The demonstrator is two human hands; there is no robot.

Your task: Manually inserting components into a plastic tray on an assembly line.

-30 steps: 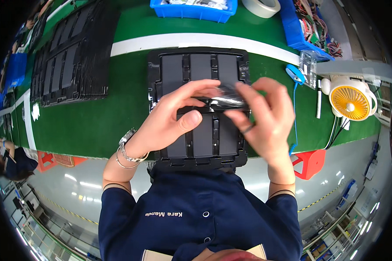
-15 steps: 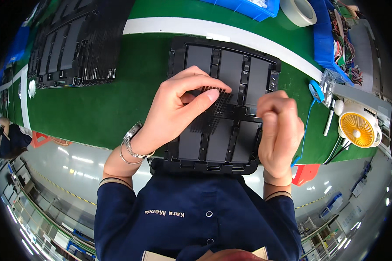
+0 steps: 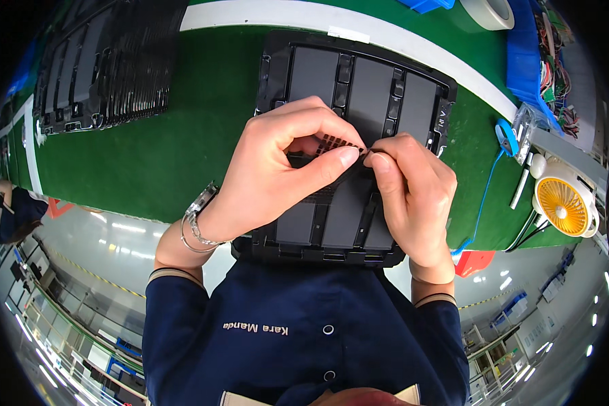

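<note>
- The person stands at a green table [image 3: 183, 135] and looks down at a big black tray [image 3: 358, 88] that sits right at the near edge.
- The tray has long flat slots side by side, and dark grey panels lie in them.
- The left hand [image 3: 277, 176] is curled over the middle of the tray. Its thumb and first finger are pinched together on a small dark strip [image 3: 335, 143] with rows of tiny squares on it.
- The right hand [image 3: 413, 196] is curled too. Its thumb and first finger pinch the other end of the same strip, so the fingertips of both hands almost touch.
- The strip is held just above the middle of the tray, between the two hands. I cannot tell if it touches the tray.
- The left wrist wears a silver watch [image 3: 199, 210] and a thin bracelet.
- The person has on a dark blue shirt [image 3: 304, 338] with buttons.
- A stack of more black trays [image 3: 108, 61] lies far off on the left side of the table.
- A white stripe [image 3: 358, 27] runs across the table behind the tray.
- A small fan [image 3: 565, 203] with a yellow middle sits at the right edge of the table.
- A blue cable [image 3: 484, 196] hangs down near the fan.
- A roll of tape [image 3: 490, 12] rests at the far right, next to a blue bin [image 3: 528, 61] with coloured wires in it.
</note>
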